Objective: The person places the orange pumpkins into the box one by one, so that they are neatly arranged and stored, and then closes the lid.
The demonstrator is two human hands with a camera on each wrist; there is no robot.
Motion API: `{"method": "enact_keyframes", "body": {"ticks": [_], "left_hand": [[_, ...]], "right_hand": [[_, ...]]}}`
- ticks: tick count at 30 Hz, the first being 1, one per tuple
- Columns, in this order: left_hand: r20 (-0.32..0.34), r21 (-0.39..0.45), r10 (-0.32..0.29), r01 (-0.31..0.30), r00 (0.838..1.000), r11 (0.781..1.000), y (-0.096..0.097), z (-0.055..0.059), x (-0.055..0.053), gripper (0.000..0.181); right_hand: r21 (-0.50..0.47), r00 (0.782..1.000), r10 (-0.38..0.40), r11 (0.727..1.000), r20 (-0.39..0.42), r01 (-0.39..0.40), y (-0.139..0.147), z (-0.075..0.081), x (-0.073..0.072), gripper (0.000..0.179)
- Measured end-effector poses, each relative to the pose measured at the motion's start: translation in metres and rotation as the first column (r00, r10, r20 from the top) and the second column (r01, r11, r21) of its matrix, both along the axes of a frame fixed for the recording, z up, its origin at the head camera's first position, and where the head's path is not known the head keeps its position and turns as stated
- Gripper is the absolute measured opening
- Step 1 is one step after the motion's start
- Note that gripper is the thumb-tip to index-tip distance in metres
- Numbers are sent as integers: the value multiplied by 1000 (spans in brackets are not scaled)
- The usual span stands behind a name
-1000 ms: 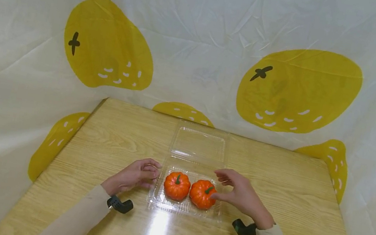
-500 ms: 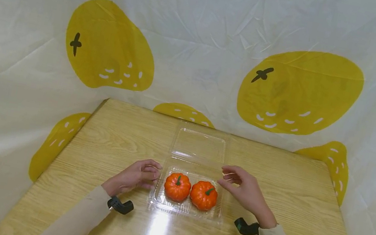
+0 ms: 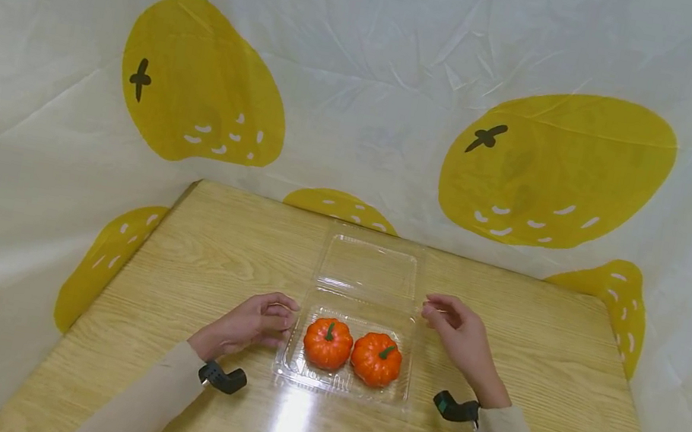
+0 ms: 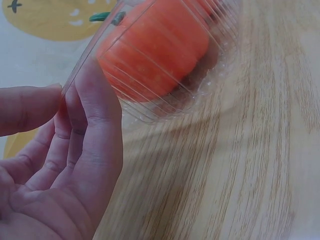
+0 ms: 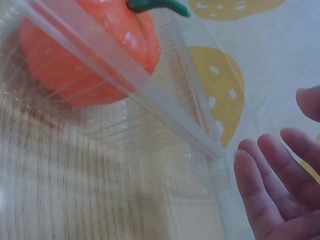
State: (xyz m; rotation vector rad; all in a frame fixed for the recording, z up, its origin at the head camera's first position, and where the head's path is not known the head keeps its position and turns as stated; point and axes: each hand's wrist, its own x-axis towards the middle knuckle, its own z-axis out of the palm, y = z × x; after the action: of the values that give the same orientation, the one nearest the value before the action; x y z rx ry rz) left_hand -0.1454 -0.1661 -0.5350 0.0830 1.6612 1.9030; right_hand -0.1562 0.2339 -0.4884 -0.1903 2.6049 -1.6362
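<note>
Head view: clear container [image 3: 365,303] on glossy table [image 3: 556,361], patterned cloth [image 3: 366,119] behind.

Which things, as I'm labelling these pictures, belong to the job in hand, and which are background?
Job: two orange pumpkins; open clear plastic clamshell around them; left hand, pinching its edge; right hand beside it.

Background: wood-grain table; fruit-print cloth; black wrist cameras.
</note>
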Motion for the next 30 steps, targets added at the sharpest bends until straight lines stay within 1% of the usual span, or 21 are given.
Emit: {"method": "enact_keyframes", "body": {"ticks": [5, 11, 15, 19, 24, 30], "left_hand": [[2, 4, -2, 2, 1000, 1000, 0, 1, 0, 40], [-3, -5, 0, 0, 1000, 1000, -1, 0, 0, 40], [-6, -15, -1, 1, 1000, 1000, -1, -1, -1, 41], [-8, -20, -1, 1, 1000, 1000, 0, -2, -2, 41], [-11, -21, -3, 3, 1000, 1000, 0, -1, -2, 40], [-7, -18, -6, 6, 1000, 1000, 0, 0, -2, 44]], "right_hand": [[-85, 1000, -23, 996, 14, 24, 0, -6, -5, 45], [-142, 998, -51, 988, 40, 56, 0, -12, -9, 45], [-192, 996, -64, 978, 68, 76, 2, -18, -13, 51], [-213, 992, -82, 972, 96, 101, 5, -24, -18, 56], [-202, 986, -107, 970, 130, 132, 7, -29, -25, 58], [-249, 972, -100, 956, 213, 153, 5, -29, -31, 69]]}}
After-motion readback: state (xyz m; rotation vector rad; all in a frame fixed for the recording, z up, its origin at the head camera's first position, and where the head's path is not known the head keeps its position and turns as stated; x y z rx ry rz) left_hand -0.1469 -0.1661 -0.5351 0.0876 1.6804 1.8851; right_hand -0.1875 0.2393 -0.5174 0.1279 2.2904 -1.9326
